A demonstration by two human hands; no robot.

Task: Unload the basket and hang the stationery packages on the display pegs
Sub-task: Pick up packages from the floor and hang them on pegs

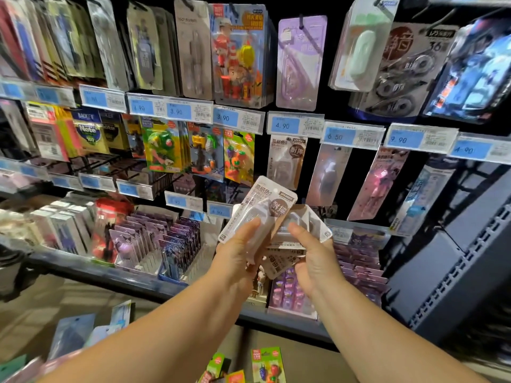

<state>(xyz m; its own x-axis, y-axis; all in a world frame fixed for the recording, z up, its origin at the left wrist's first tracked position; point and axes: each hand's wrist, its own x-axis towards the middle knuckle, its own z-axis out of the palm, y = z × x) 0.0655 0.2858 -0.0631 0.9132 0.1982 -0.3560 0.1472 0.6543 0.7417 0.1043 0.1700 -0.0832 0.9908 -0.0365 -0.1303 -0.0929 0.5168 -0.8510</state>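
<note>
Two hands point(238, 257) point(315, 259) gripping packages point(265, 211), 4.90 tag point(284, 125)

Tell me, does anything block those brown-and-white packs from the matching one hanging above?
Nothing visible does. The packs in the left hand and right hand sit just below the hanging pack, open space between.

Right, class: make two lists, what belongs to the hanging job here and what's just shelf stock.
In the job: left hand; right hand; brown-and-white packages they hold; matching package hanging above; green packs at the bottom.
Just there: price tags; firefighter pack; purple packs on the shelf.
</note>
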